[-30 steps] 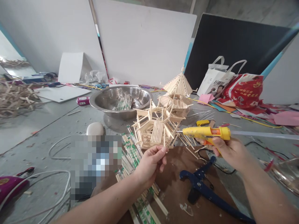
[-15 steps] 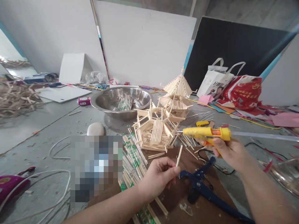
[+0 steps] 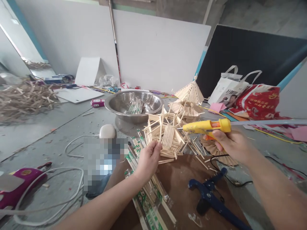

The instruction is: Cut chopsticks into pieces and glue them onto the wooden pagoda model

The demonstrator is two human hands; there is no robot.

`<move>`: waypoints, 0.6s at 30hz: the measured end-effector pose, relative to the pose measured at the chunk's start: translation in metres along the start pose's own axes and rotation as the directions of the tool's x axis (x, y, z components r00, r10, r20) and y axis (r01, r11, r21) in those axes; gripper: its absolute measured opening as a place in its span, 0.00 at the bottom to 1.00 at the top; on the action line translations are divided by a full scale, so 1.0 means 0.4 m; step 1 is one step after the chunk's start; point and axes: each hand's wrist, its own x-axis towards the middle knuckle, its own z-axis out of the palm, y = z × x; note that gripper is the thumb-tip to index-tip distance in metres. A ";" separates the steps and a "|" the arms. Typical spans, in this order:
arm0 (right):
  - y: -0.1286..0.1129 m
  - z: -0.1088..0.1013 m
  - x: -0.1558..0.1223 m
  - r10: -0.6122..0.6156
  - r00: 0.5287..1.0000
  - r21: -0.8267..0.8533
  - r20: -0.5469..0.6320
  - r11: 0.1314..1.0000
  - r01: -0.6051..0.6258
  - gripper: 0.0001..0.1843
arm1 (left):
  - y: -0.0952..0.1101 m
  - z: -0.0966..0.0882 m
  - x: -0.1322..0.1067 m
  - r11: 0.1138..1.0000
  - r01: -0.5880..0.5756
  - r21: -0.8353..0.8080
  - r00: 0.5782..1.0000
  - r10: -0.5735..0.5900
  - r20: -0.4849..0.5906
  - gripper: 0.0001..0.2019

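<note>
Two bare hands (image 3: pixel 148 159) reach over a brown board (image 3: pixel 178 182), both forearms cut off by the frame. Nearest, green-printed chopstick packets (image 3: pixel 153 210) and the handle of a blue cutter (image 3: pixel 211 193) run out at the bottom edge; a purple device (image 3: pixel 24 183) is cropped at left. A pixelated patch (image 3: pixel 103 166) hides whatever lies beside the packets.

The left hand pinches a short wooden stick (image 3: pixel 160 129) standing up against the left side of an openwork stick model (image 3: pixel 169 135); its lower end is covered by the fingers, and whether it touches the model is hard to tell. The right hand grasps a yellow hot glue gun (image 3: pixel 206 126), nozzle close by the model, the translucent glue stick (image 3: pixel 268 122) behind it cropped at right.

Beyond, a steel basin (image 3: pixel 115 107) contains more wrapped chopsticks (image 3: pixel 136 107), and a peaked stick roof (image 3: pixel 189 92) rises behind the model. The littered grey floor (image 3: pixel 81 127) extends to a white paper bag (image 3: pixel 226 88), a red bag (image 3: pixel 259 102) and leaning white and black panels (image 3: pixel 251 51).
</note>
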 end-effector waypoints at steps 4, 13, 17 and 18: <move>-0.025 0.018 0.039 -0.112 0.994 -0.094 -0.007 0.989 0.111 0.25 | -0.015 -0.007 0.010 0.986 -0.082 0.146 0.997 0.080 0.019 0.17; -0.071 0.041 0.075 -0.239 0.970 -0.262 -0.045 0.940 0.219 0.25 | -0.018 -0.021 0.021 0.945 -0.164 0.283 0.984 0.139 0.108 0.15; -0.078 0.044 0.078 -0.239 0.970 -0.306 -0.047 0.928 0.213 0.24 | -0.021 -0.022 0.024 0.937 -0.191 0.293 0.979 0.161 0.122 0.15; -0.079 0.045 0.078 -0.237 0.971 -0.312 -0.046 0.926 0.211 0.24 | -0.023 -0.022 0.024 0.933 -0.201 0.299 0.977 0.170 0.128 0.15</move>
